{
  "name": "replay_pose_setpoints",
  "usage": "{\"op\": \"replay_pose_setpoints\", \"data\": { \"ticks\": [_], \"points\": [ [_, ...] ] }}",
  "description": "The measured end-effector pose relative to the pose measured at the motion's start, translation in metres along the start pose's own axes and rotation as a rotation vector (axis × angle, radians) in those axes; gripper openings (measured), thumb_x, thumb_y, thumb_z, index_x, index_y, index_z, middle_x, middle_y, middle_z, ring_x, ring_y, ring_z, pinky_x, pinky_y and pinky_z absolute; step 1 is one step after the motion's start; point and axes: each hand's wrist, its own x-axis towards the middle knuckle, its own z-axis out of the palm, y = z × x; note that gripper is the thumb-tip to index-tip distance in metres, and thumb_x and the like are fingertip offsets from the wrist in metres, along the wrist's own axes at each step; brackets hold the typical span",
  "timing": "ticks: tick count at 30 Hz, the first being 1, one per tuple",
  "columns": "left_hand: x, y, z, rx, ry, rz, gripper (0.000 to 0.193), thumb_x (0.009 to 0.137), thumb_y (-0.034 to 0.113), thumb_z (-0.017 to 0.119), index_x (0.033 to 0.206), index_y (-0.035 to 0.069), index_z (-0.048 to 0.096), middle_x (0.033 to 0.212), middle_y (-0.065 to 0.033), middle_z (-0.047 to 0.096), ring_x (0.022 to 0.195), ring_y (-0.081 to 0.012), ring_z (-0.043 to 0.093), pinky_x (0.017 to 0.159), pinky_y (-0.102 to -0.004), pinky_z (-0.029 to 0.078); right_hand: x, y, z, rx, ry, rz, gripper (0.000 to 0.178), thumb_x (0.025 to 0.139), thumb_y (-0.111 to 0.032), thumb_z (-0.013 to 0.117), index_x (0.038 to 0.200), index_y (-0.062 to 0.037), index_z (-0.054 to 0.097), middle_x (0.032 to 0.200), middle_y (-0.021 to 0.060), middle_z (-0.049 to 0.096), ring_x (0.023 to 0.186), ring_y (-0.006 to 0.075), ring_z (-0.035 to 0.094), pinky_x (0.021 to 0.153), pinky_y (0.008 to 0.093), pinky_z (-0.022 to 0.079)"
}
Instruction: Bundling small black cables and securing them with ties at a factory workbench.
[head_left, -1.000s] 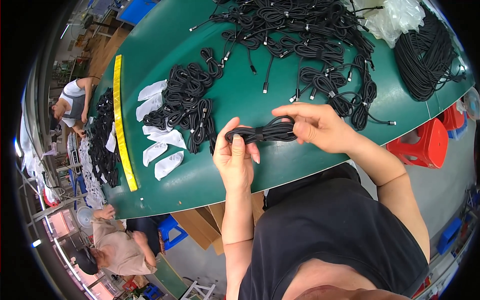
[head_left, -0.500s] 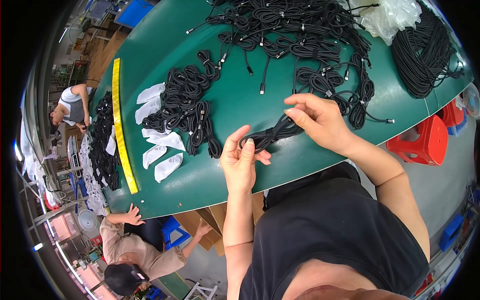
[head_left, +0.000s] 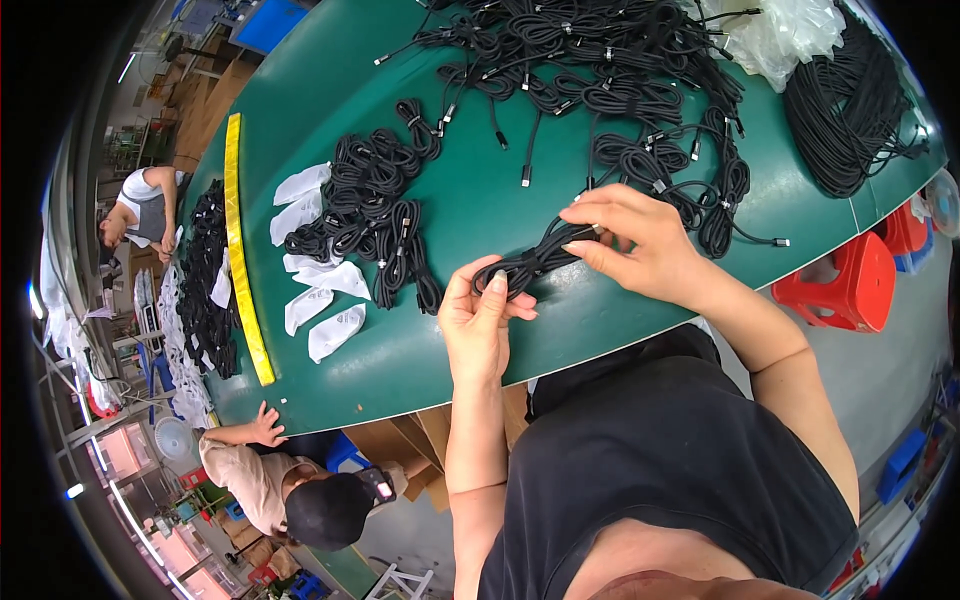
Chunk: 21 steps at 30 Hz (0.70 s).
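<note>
Head view: left hand (head_left: 478,322) pinches one end of a coiled black cable bundle (head_left: 535,258), fingers closed on it; right hand (head_left: 640,240) grips the other end, thumb & fingers closed. Bundle is held just above the green table (head_left: 470,190), near its front edge. Risk: if one grip gets loose, the coil may spring open, or snag on the loose cables (head_left: 640,120) nearby.

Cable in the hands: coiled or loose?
Coiled. The cable is a tight elongated bundle, pinched at one end by the left hand and at the other by the right hand, above the table.
</note>
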Motion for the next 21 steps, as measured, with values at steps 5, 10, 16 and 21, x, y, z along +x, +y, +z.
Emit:
{"op": "replay_pose_setpoints", "data": {
  "ticks": [5, 10, 16, 21],
  "points": [
    [0.002, -0.005, -0.003, -0.114, -0.081, -0.084, 0.020, 0.087, 0.005, 0.055, 0.103, -0.003, 0.049, 0.083, -0.0121, 0.060, 0.064, -0.0194, 0.063, 0.055, -0.0286, 0.054, 0.003, -0.002, -0.003, -0.144, 0.004, -0.183, 0.020, 0.073, -0.011, 0.070, 0.092, -0.0059, 0.066, 0.107, 0.0086, 0.054, 0.072, 0.0130, 0.056, 0.065, 0.0241, 0.048],
    [0.002, -0.009, 0.004, -0.224, -0.101, -0.122, 0.022, 0.087, 0.005, 0.055, 0.106, -0.003, 0.048, 0.083, -0.0126, 0.060, 0.066, -0.0208, 0.063, 0.056, -0.0307, 0.054, 0.011, 0.011, -0.005, 0.305, -0.080, -0.056, 0.011, 0.076, -0.005, 0.067, 0.087, -0.0033, 0.066, 0.117, 0.0126, 0.051, 0.105, 0.0220, 0.051, 0.084, 0.0312, 0.043],
    [0.000, -0.009, 0.012, -0.203, -0.093, -0.165, 0.028, 0.087, -0.001, 0.046, 0.114, -0.003, 0.042, 0.085, -0.0142, 0.060, 0.076, -0.0247, 0.062, 0.067, -0.0347, 0.054, 0.000, 0.015, 0.004, 0.254, -0.025, 0.071, 0.012, 0.079, -0.007, 0.063, 0.090, -0.0019, 0.062, 0.116, 0.0145, 0.051, 0.104, 0.0229, 0.053, 0.084, 0.0327, 0.045],
    [-0.001, -0.007, 0.019, -0.244, -0.012, -0.149, 0.030, 0.088, -0.002, 0.040, 0.118, -0.003, 0.037, 0.088, -0.0140, 0.060, 0.083, -0.0244, 0.061, 0.071, -0.0339, 0.053, -0.001, 0.008, 0.003, 0.163, -0.061, 0.052, 0.014, 0.079, -0.005, 0.063, 0.092, -0.0012, 0.060, 0.117, 0.0155, 0.051, 0.100, 0.0242, 0.056, 0.085, 0.0333, 0.046]
  ]
}}
